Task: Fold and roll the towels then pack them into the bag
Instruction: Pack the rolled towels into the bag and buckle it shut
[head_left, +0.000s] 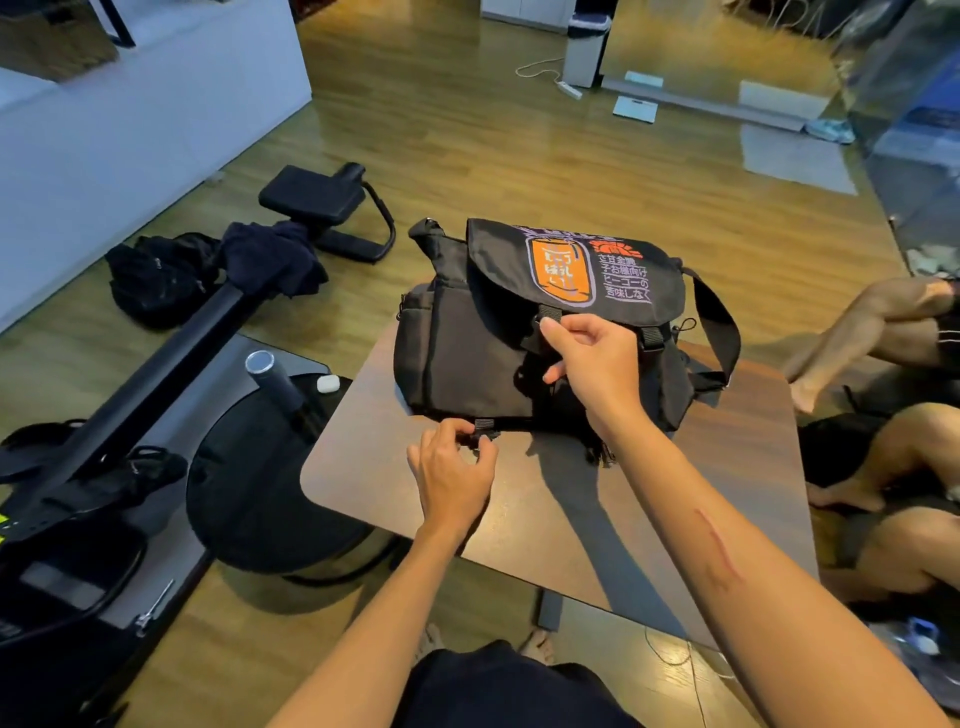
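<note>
— Where is the bag (467, 358) now, and what are your hands doing?

— The bag stands on the brown desk (545, 519), at its far part, with the printed flap (571, 260) laid over the front. Your right hand (597, 358) pinches the strap end with the buckle (548, 313) at the flap's lower edge, thumb and fingers closed on it. Your left hand (452, 475) is closed on the other buckle half (483, 431), low at the front of the bag, near the desk surface.

— So the step is the buckle?

— I think so, but I cannot tell if you are opening or closing it. No towel is clearly visible on the desk; whether any is inside the bag, I cannot see.

— How to do it well?

— If you close it, pull the flap strap straight down toward the lower half, keep both halves in one line, and push until it clicks. Hold the lower half firm, so the bag does not slide. The second buckle (652, 335) on the right needs the same.
</note>
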